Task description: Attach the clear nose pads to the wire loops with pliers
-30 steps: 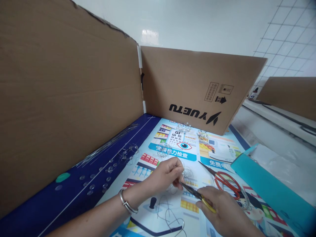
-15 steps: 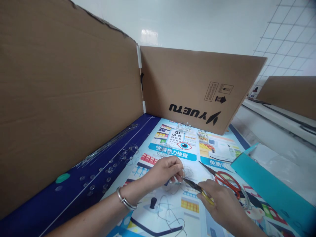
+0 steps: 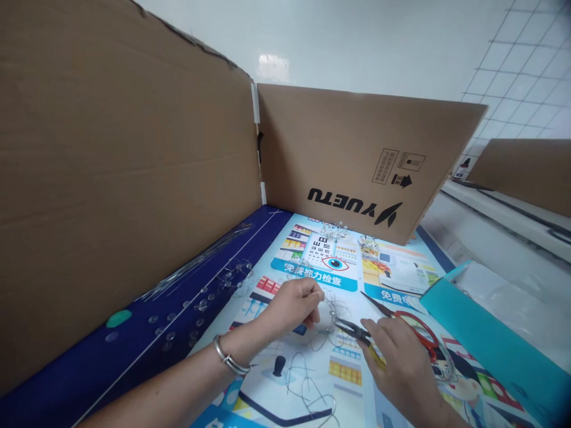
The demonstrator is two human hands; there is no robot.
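Observation:
My left hand (image 3: 295, 303), a silver bangle on its wrist, is closed in a pinch on a small clear beaded piece with thin wire (image 3: 329, 316) just above the printed mat. My right hand (image 3: 398, 362) grips yellow-handled pliers (image 3: 357, 330), whose dark jaws meet the wire piece at my left fingertips. Loose loops of thin wire (image 3: 307, 386) lie on the mat below both hands.
Red-handled scissors (image 3: 408, 324) lie right of the pliers. Clear beads (image 3: 196, 306) and straight wires are scattered on the dark blue strip at left. Cardboard walls (image 3: 357, 154) stand at left and back. A teal box (image 3: 482, 333) lies at right on the printed mat (image 3: 312, 261).
My right hand and the pliers have moved up and left toward my left hand, and the jaws now touch the beaded piece. My left hand shifted slightly.

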